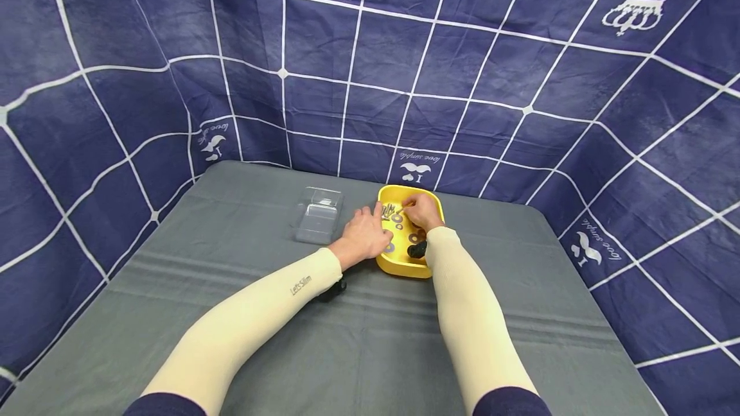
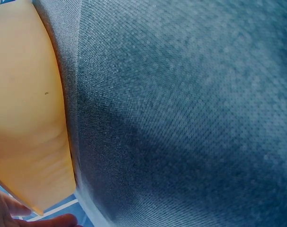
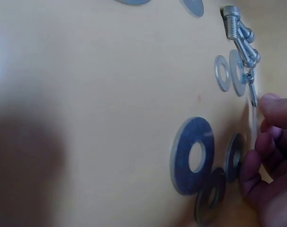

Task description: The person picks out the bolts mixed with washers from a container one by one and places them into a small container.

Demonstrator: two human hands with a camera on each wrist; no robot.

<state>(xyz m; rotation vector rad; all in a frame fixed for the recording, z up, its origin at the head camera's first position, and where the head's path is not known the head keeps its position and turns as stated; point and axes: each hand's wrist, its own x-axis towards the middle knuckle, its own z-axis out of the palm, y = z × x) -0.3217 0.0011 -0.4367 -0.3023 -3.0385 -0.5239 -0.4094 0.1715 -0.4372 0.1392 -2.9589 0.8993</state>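
Note:
My right hand (image 1: 424,212) reaches into a yellow tray (image 1: 405,269). Thumb and forefinger pinch a small screw (image 3: 251,89) near the tray's far wall. Several more socket-head screws (image 3: 232,26) lie just beyond, beside two overlapping light washers (image 3: 222,73). Below the curled fingers, in the right wrist view, are darker washers, a large one (image 3: 180,156) among them. My left hand (image 1: 364,235) rests on the tray's left rim with fingers spread, its forefinger along the rim and its thumb over the inside. Part of that hand shows at the left wrist view's lower corner.
A clear plastic box (image 1: 319,216) with compartments sits left of the tray on the grey cloth-covered table (image 1: 358,339). A black object (image 1: 417,250) shows at the right wrist, over the tray. Blue gridded curtains (image 1: 324,108) hang behind and along both sides.

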